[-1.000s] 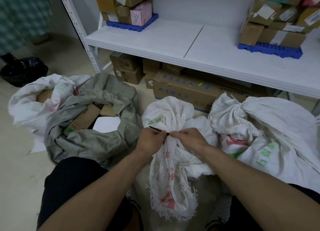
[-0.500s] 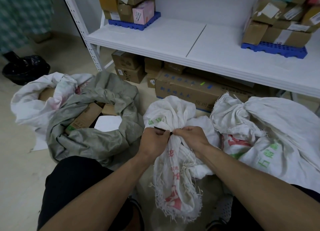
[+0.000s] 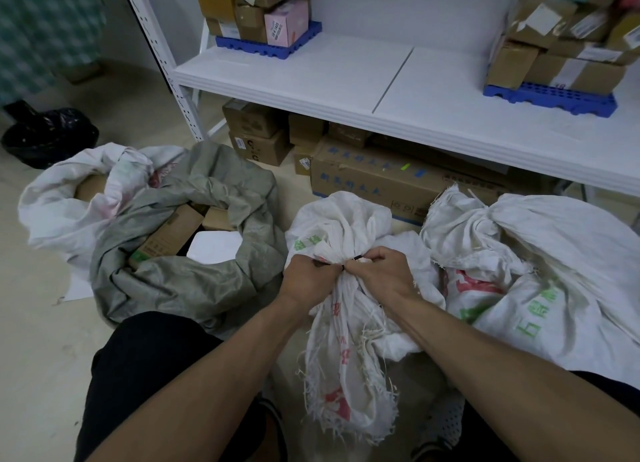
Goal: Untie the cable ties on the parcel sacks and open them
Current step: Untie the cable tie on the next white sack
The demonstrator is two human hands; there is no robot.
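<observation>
White woven plastic, frayed and floppy: that's the loose skirt of the white woven parcel sack (image 3: 346, 323) hanging toward the person, red print down it, threads fringing its bottom edge. Up at its bunched neck, both hands are at work. The left hand (image 3: 308, 274) is clenched around the gathered cloth with the tail of the thin black cable tie (image 3: 341, 263) running across its knuckles; the right hand (image 3: 384, 271) pinches at the tie's other side, fingers curled tight on it. The tie sits right between the two hands, cinched round the neck of the sack, which stands on the floor between the person's knees.

By the look of it, that cloth is soft and slack and will slide under a grip, so the neck is the place to hold, close under the band. The tie itself looks stiff, narrow and slippery, probably a job for fingertips at its locking head. The bulging body behind suggests some weight; better left standing than lifted.

Just right, a second white woven sack with green print (image 3: 540, 274) lies knotted shut. Left, a grey-green sack (image 3: 194, 281) and a white sack beside it (image 3: 69, 212) gape open, cardboard boxes showing inside. Beyond, a white metal shelf (image 3: 346, 80) carries parcels on blue plastic pallets (image 3: 266, 47).
</observation>
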